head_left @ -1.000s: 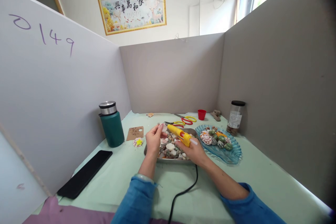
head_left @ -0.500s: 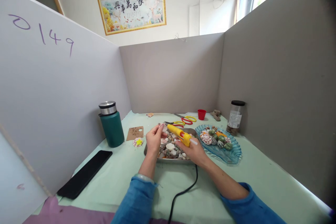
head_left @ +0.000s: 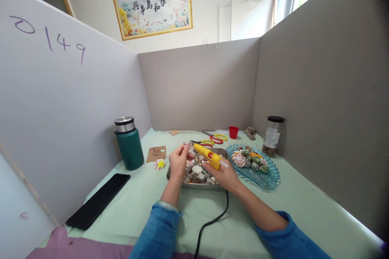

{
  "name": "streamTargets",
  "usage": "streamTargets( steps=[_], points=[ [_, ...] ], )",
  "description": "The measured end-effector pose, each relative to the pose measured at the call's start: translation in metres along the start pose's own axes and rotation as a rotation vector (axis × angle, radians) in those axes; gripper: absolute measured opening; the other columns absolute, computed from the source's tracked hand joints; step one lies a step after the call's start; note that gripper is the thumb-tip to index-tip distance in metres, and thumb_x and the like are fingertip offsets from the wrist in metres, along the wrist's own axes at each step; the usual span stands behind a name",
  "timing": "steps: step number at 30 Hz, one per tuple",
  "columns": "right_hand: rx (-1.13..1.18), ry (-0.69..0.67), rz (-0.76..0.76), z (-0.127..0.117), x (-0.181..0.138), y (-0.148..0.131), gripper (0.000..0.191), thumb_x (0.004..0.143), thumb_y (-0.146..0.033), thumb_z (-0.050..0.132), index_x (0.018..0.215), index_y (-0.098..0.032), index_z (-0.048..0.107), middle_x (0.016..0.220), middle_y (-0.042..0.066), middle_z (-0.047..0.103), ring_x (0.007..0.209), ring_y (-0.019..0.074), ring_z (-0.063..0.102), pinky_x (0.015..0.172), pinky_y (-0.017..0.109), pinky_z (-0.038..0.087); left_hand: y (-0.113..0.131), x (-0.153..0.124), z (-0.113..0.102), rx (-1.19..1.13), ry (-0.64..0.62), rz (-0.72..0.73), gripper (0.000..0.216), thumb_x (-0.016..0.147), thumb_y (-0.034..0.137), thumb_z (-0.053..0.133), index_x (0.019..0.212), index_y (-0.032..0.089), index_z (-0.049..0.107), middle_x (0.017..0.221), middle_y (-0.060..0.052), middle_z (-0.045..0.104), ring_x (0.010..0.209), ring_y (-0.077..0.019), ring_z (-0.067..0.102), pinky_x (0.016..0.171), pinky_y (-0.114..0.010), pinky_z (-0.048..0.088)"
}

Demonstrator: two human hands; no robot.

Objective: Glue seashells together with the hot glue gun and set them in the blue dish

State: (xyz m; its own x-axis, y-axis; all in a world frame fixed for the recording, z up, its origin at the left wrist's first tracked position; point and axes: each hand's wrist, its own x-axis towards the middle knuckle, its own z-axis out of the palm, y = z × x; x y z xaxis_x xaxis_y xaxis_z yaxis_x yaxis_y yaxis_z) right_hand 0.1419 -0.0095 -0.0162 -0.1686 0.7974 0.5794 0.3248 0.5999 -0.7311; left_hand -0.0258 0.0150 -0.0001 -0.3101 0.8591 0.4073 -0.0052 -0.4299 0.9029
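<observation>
In my right hand (head_left: pixel 224 175) is a yellow hot glue gun (head_left: pixel 207 155), a clear glue stick (head_left: pixel 224 164) poking from its back end. Its nozzle points left, right by the fingertips of my left hand (head_left: pixel 178 161). Those fingers pinch a small pale pinkish piece, perhaps a shell (head_left: pixel 186 144), mostly hidden by them. Both hands are above a metal tray (head_left: pixel 200 186) heaped with assorted seashells (head_left: pixel 197 169). From below the glue gun a black cord (head_left: pixel 212 221) runs toward me.
Right of the tray lies a blue glass plate (head_left: pixel 270 182) with shells. Scissors (head_left: pixel 221 137), a red cup (head_left: pixel 233 132) and a jar (head_left: pixel 272 136) stand farther back. At left are a green bottle (head_left: pixel 129 149), a black phone-like slab (head_left: pixel 99 201), brown card (head_left: pixel 156 153) and a shell flower (head_left: pixel 159 164).
</observation>
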Motion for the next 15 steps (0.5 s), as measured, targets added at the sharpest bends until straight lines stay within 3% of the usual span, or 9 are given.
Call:
streamTargets(
  steps=[15],
  points=[
    [0.019,-0.016,0.006,0.0005,-0.0007,-0.0017,0.027,0.082,-0.042,0.059,0.09,-0.017,0.066,0.079,0.004,0.068,0.073,0.0199,0.06,0.069,0.031,0.048,0.0002,-0.0009,0.0002,0.014,-0.031,-0.021,0.041,0.072,0.054,0.065,0.081,0.014,0.07,0.05,0.001,0.062,0.047,-0.0127,0.057,0.051,-0.022,0.047]
  ],
)
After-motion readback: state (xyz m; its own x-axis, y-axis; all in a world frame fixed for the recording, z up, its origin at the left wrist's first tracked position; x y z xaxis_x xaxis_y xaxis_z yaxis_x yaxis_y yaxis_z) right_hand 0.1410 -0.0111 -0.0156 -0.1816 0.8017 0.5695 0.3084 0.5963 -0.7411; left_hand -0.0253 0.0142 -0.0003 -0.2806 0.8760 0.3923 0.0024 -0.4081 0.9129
